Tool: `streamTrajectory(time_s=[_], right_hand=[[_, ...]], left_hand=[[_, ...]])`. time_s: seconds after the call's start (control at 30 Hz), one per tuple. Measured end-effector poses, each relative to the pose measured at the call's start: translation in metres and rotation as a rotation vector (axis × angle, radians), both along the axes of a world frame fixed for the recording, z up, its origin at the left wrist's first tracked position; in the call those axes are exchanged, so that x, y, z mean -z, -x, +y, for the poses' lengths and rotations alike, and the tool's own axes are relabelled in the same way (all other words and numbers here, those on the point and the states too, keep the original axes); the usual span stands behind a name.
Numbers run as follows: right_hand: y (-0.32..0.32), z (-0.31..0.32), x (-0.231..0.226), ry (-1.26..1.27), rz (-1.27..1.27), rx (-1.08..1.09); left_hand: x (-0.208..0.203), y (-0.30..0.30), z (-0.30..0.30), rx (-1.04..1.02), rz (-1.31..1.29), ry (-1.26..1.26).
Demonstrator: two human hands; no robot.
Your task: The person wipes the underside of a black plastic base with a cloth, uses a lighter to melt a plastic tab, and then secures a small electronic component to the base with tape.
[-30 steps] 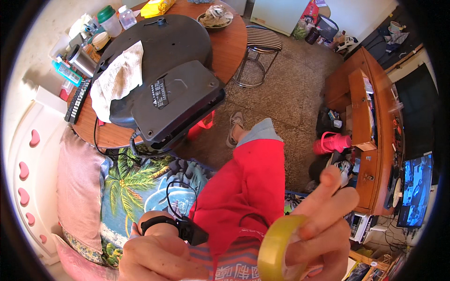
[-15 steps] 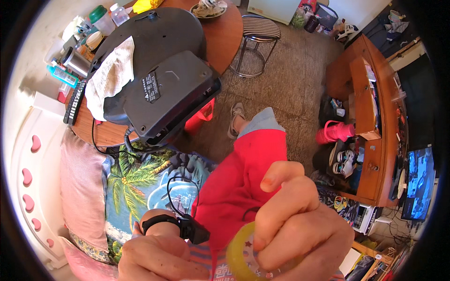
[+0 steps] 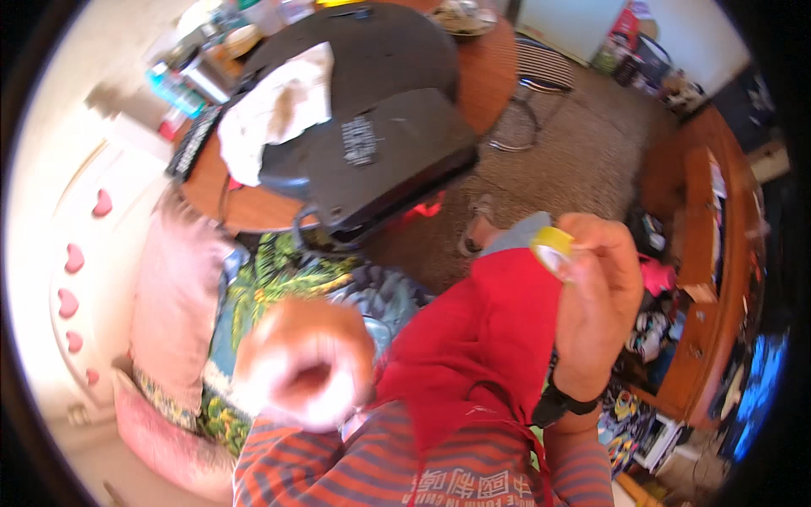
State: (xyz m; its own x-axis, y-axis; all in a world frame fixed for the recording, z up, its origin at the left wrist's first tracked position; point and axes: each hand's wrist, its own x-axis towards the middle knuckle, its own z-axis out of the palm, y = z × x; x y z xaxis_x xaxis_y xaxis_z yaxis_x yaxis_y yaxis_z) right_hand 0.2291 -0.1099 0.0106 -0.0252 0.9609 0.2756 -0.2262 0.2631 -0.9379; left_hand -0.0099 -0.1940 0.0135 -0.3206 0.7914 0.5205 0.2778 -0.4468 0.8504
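A small yellow ring, which looks like a roll of tape (image 3: 552, 247) with a pale inside, is pinched between the fingertips of my right hand (image 3: 598, 296). That hand is raised over my right thigh, and a black strap circles its wrist. My left hand (image 3: 306, 365) is over the bed on the left, smeared by motion. Its fingers look curled around a dark hollow, but I cannot make out whether anything is in them. Beneath both hands are my red garment (image 3: 473, 338) and striped shirt (image 3: 338, 460).
A round wooden table (image 3: 494, 63) carries a black appliance (image 3: 389, 160), a white cloth (image 3: 283, 106), a remote control (image 3: 196, 142) and bottles. Left are a pink pillow (image 3: 173, 296) and patterned bedding. A striped stool (image 3: 542, 66) stands beyond; a wooden cabinet (image 3: 697, 329) is at right.
My right hand has moved up and away from my body with the yellow roll. My left hand has come apart from it, shifting upward. The view has turned, so the room appears shifted right.
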Motion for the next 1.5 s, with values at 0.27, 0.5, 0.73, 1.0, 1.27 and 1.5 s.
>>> streamTrajectory(time_s=[0.27, 0.5, 0.73, 1.0, 1.27, 1.5], right_hand=[[-0.016, 0.005, 0.037, 0.111, 0.051, -0.171], [-0.003, 0.001, 0.040, 0.128, 0.070, -0.165], [0.004, 0.000, 0.043, 0.153, 0.098, -0.198], [0.005, 0.001, 0.043, 0.157, 0.123, -0.193], [-0.012, 0.000, 0.045, 0.184, 0.154, -0.121], [-0.053, 0.013, 0.052, 0.217, 0.274, -0.039]], left_hand=[[0.095, 0.121, -0.005, -0.556, -0.302, 0.437], [0.141, 0.188, 0.023, -0.688, 0.007, 0.574], [0.127, 0.198, 0.022, -0.689, 0.236, 0.648], [0.124, 0.219, 0.030, -0.649, 0.226, 0.610], [-0.018, 0.200, 0.094, -0.342, 0.255, 0.459], [-0.157, 0.091, 0.255, 0.128, 0.955, 0.384]])
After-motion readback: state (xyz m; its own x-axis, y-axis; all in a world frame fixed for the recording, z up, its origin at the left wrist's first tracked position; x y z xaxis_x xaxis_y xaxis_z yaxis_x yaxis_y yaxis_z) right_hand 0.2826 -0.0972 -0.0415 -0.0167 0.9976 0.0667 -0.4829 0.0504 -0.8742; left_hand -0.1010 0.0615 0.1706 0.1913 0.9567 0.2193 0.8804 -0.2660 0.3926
